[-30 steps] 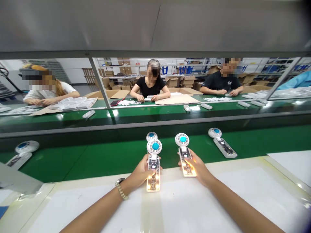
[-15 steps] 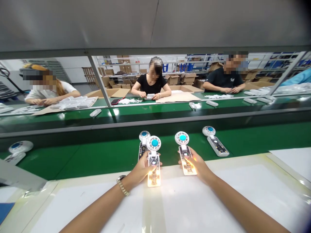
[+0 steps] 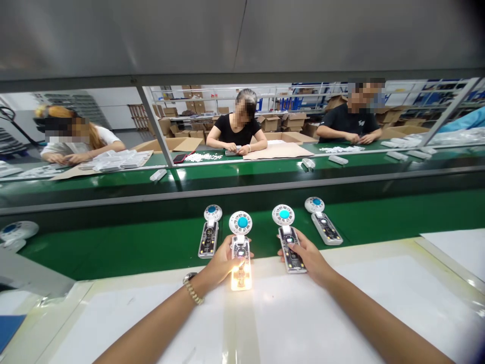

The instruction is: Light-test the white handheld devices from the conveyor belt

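My left hand (image 3: 223, 264) is closed around a lit handheld fan (image 3: 241, 247), thumb pressed on the front of its clear handle. The lower handle glows orange, and its round white head has a blue centre. Another handheld fan (image 3: 289, 260) is gripped in my right hand (image 3: 311, 257), its handle unlit and the thumb on its front. Both fans are head up, side by side above the front edge of the green belt. Just left of my left hand lies a third fan (image 3: 208, 241) on the belt, and one more fan (image 3: 326, 228) lies right of my right hand.
A white worktable (image 3: 295, 323) lies under my forearms, with the near green belt (image 3: 121, 237) beyond it. Another fan (image 3: 18, 230) is partly hidden behind a post at left. Three co-workers sit across a farther belt carrying white parts (image 3: 338, 160).
The orange light in the right-hand fan has gone out; the left one stays lit. Fans lying on the near belt have shifted left, while white parts on the far belt have shifted right.
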Demonstrator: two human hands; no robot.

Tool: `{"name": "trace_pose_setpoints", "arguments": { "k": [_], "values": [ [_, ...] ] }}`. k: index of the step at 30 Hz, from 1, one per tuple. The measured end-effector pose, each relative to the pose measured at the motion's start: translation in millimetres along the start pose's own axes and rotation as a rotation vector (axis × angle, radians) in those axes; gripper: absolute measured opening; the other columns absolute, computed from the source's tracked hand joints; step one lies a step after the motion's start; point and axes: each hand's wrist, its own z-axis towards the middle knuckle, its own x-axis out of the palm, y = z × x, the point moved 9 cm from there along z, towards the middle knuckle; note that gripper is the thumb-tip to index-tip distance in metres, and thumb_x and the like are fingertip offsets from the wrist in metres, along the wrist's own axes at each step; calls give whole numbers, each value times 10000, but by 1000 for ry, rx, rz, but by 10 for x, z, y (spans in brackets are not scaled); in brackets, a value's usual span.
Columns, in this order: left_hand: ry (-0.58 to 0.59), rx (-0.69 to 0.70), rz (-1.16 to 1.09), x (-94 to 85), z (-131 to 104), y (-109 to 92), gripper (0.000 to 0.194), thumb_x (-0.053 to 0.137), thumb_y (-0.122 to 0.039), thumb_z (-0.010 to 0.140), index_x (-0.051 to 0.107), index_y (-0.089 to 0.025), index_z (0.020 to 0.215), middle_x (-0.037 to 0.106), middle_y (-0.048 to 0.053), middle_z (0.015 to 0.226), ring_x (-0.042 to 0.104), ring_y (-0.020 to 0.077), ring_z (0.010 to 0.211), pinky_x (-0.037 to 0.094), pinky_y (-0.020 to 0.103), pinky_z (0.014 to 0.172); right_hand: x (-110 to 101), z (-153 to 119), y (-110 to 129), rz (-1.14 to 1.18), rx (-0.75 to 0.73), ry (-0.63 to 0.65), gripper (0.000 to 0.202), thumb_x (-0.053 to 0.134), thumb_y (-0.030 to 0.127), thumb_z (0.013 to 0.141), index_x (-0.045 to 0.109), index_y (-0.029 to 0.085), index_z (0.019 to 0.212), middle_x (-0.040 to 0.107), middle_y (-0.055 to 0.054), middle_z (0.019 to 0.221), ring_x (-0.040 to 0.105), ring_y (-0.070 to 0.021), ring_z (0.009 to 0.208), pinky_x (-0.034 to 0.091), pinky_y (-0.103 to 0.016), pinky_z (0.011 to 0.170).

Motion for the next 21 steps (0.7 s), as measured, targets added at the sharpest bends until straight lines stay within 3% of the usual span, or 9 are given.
{"name": "trace_pose_setpoints", "arguments": {
  "k": [21],
  "values": [
    [46, -33, -46, -2, -21, 55, 484, 691, -243, 718, 426, -174, 1117, 588, 97, 982, 601, 223, 890, 450, 399, 829, 66, -30, 64, -55, -73, 42, 650, 622, 412, 725, 329, 221, 1272, 675, -18, 722, 638, -199, 677, 468, -327, 644]
  ]
}}
